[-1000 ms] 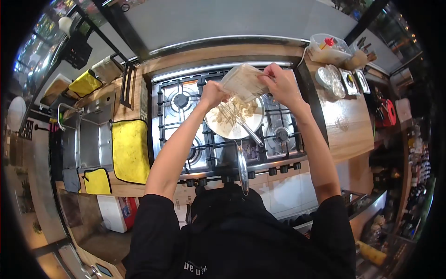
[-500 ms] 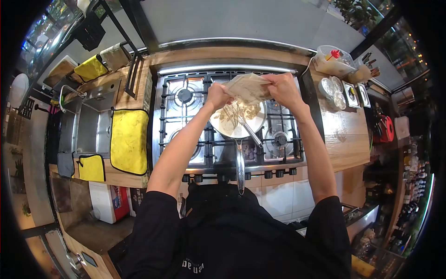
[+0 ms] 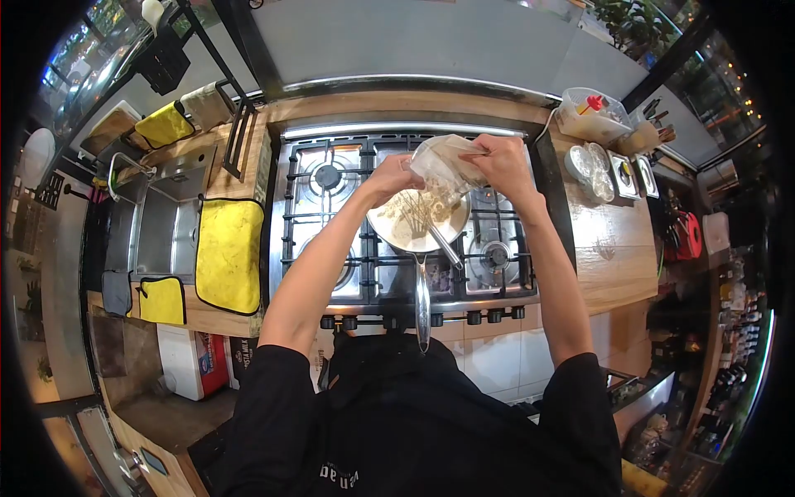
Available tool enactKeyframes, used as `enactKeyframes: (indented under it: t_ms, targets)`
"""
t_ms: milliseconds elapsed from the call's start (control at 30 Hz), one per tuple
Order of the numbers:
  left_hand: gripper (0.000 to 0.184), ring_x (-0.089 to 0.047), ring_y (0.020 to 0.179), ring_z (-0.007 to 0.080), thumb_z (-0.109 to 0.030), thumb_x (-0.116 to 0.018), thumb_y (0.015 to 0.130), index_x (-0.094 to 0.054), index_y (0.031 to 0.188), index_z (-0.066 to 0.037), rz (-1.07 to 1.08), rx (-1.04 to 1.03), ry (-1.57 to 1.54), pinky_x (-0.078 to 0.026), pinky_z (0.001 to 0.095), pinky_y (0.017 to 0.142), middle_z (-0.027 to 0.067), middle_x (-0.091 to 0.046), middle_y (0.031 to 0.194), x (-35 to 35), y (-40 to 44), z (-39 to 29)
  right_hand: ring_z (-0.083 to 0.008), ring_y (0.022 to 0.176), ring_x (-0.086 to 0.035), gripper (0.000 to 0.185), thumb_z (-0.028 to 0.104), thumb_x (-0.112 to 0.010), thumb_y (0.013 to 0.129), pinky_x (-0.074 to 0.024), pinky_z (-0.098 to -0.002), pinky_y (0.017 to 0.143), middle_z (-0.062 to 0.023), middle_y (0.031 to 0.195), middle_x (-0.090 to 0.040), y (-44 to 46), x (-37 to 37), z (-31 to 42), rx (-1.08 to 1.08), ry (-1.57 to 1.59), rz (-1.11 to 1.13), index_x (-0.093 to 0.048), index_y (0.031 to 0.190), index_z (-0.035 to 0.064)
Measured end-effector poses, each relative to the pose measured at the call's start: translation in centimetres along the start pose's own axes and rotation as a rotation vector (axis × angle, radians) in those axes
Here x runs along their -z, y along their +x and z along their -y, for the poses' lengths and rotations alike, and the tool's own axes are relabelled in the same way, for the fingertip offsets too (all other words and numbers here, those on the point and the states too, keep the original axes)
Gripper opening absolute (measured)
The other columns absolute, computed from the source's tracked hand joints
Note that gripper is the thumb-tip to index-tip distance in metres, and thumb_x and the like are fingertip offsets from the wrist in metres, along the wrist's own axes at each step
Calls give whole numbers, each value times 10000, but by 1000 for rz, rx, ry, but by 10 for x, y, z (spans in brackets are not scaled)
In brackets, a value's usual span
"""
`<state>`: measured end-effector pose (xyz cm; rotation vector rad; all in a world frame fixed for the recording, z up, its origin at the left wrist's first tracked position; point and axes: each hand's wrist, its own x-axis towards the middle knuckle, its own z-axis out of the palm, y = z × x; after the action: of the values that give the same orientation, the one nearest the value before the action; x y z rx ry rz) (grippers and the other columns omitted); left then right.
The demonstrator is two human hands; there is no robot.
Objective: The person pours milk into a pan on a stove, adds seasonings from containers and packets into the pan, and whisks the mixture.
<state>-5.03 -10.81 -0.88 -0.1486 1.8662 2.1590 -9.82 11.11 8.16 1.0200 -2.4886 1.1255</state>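
A translucent plastic bag (image 3: 447, 161) is held tilted over a frying pan (image 3: 387, 228) on the stove. My left hand (image 3: 391, 179) is closed on the bag's left edge, near its lower opening. My right hand (image 3: 503, 163) grips the bag's upper right part. Pale, crumbly or powdery food (image 3: 406, 211) lies in the pan; what it is I cannot tell. A metal whisk (image 3: 445, 246) rests in the pan, its wires in the food and its handle leaning over the rim toward the lower right. The pan's metal handle (image 3: 422, 306) points toward my body.
Around the pan is a gas stove (image 3: 327, 178) with black grates. To the left are a sink (image 3: 170, 215) and a yellow cloth (image 3: 229, 257) on the counter. On the right counter stand a clear plastic tub (image 3: 592, 120) and several lidded containers (image 3: 590, 170).
The bag has tilted and bunched up more toward my right hand. My left hand has shifted slightly on its edge. The whole view has moved a little.
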Motion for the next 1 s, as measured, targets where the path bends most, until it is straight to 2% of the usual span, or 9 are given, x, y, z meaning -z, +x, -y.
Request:
enactKeyframes:
  t_ms: [67,233,300,400,467,600,667,867,1000]
  targets:
    - [287,-644,857,160,37,-665,743,-669,1029,33,11,5,-11,-496,305,763,105,-697,926,-1,1,-3,-249,540,-598,186,145,-725,767,-463,-334,545,-176,654,-631,0,2,2,-6,-9,37,-686,854,-14]
    - [280,-659,863,170,-40,-736,748,-692,1019,17,-48,-13,107,-501,346,775,111,-709,928,0,6,-1,-235,554,-604,153,111,-700,770,-459,-326,540,-180,684,-634,-3,-4,-7,32,-9,21,-690,860,-13]
    - [259,-670,815,165,-159,-802,733,-735,947,-30,-160,-28,461,-502,339,761,106,-725,874,4,5,-1,-238,555,-604,140,97,-689,771,-456,-330,537,-179,687,-631,-3,-5,-9,58,60,-24,-690,860,-12]
    - [285,-681,755,200,-256,-846,683,-756,878,-69,-122,-187,661,-504,330,736,121,-722,816,14,13,7,-246,559,-609,148,76,-671,763,-464,-338,546,-178,683,-628,-4,0,-9,87,79,-52,-698,888,1]
    - [301,-681,749,226,-253,-857,662,-754,878,-69,-139,-198,726,-506,339,729,137,-716,815,13,16,5,-305,621,-639,123,49,-652,729,-491,-359,588,-190,713,-647,-2,12,3,-49,-43,87,-698,834,5]
    - [351,-675,735,294,-242,-884,611,-747,880,-64,-131,-234,896,-511,365,715,166,-704,806,10,25,6,-256,597,-643,151,58,-659,747,-490,-334,572,-167,695,-650,-1,6,-13,76,-126,68,-701,882,4]
    - [327,-679,740,279,-213,-875,623,-745,879,-57,-128,-207,865,-513,360,713,161,-707,810,12,29,8,-266,577,-631,107,85,-684,742,-463,-342,537,-167,662,-635,0,1,-11,204,21,-7,-670,774,-16]
    - [233,-692,771,196,-96,-820,684,-741,892,-29,-37,-229,684,-517,327,721,134,-723,841,13,24,16,-308,582,-632,111,73,-660,746,-495,-354,575,-187,643,-624,5,1,-9,49,-111,98,-702,818,-2]
    - [243,-694,772,201,-90,-819,678,-745,905,-42,-112,-199,702,-519,319,735,132,-724,842,11,15,11,-326,559,-610,92,101,-667,751,-476,-372,546,-182,651,-627,12,-10,-8,212,24,27,-702,784,22]
